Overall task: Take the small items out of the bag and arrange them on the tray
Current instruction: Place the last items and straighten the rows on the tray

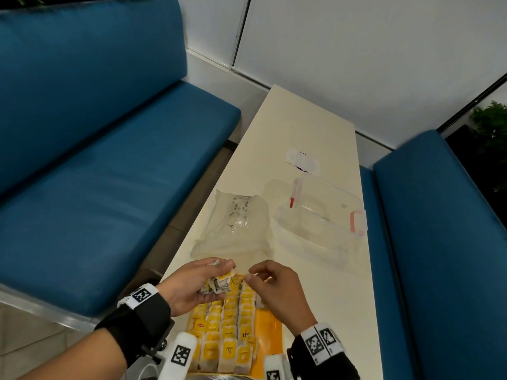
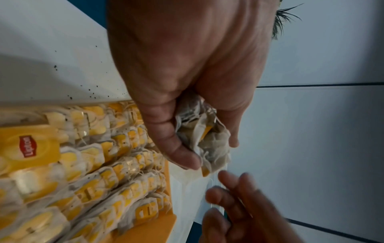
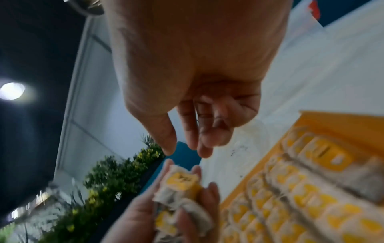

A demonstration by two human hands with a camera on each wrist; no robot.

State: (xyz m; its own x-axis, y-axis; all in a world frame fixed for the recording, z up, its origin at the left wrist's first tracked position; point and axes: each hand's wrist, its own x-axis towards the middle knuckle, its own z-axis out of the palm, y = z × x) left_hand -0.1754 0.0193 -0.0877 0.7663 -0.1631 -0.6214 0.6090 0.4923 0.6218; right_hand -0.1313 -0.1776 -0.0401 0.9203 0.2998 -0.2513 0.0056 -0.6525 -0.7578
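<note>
Head view: left hand (image 1: 192,286) clutching bunched tea bags (image 1: 218,283) above yellow tray (image 1: 270,330); right hand (image 1: 277,286) pinching, contents unclear; bag (image 1: 236,226) beyond fingertips.
Left wrist: bundle crumpled under thumb.
Right wrist: fingertips (image 3: 204,152) nearly closed. Best peeled singly, laid into rows.

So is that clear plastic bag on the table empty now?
Cannot tell. The clear plastic bag lies crumpled and mostly flat, but something silvery shows through it; the left hand grips teabags.

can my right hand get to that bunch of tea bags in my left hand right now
Probably yes. The right hand hovers just beside the bunch of tea bags gripped by the left hand, thumb and finger poised, with nothing showing in the gap between them.
</note>
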